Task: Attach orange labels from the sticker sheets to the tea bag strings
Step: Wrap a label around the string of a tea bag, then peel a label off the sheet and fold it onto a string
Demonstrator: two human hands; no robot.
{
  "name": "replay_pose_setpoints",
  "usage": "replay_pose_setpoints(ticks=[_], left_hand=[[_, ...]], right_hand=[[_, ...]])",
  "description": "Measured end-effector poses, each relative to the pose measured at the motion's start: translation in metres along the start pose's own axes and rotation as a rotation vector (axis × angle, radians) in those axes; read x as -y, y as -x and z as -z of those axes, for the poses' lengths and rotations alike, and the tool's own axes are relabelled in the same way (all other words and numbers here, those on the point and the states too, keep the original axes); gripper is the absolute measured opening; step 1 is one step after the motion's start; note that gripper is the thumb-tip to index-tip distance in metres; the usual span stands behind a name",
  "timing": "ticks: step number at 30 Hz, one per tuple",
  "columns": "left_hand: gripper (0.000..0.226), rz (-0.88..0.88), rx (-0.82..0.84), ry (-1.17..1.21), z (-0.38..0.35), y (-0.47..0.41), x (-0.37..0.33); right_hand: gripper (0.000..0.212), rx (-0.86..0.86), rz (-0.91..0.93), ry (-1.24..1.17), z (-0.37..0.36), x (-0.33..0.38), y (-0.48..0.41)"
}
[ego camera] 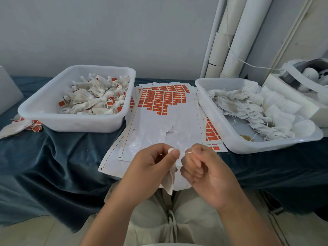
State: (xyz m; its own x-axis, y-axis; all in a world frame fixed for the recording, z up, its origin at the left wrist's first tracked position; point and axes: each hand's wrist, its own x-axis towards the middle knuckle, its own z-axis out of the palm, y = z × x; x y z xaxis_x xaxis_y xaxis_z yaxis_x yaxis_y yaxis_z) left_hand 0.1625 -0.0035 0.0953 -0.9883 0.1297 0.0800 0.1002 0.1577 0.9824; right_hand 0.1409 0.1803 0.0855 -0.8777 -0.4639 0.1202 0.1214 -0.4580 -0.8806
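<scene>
Shows a table draped in a rumpled dark teal cloth. Bears a white tub at the left and a second white tub at the right, with fanned sticker sheets between, edges running up against both. Holds loose labelled tea bags just beside the left tub, and a white box at the far right.

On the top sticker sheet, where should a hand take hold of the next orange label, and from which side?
Probably the lowest orange label of the stepped block on the top sticker sheet: lift its near edge, coming from the person's side. Only bare backing lies below it.
</scene>
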Motion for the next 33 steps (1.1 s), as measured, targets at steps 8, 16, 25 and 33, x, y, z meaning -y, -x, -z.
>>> replay_pose_setpoints(ticks=[8, 16, 25, 33], left_hand=[[0.044, -0.21, -0.214, -0.443, -0.02, -0.013, 0.037], [0.05, -0.316, 0.009, -1.092, -0.042, -0.049, 0.078], [0.022, -0.68, 0.182, -0.965, 0.029, -0.018, 0.056], [0.049, 0.004, 0.655, -1.005, 0.107, 0.04, 0.043]], right_hand=[[0.034, -0.139, 0.231, -0.066, 0.007, 0.025, 0.006], [0.029, -0.36, 0.241, 0.144, 0.035, 0.047, 0.016], [0.03, -0.519, 0.16, 0.393, 0.067, 0.049, 0.015], [0.032, -0.483, -0.1, 0.53, 0.049, 0.028, 0.011]])
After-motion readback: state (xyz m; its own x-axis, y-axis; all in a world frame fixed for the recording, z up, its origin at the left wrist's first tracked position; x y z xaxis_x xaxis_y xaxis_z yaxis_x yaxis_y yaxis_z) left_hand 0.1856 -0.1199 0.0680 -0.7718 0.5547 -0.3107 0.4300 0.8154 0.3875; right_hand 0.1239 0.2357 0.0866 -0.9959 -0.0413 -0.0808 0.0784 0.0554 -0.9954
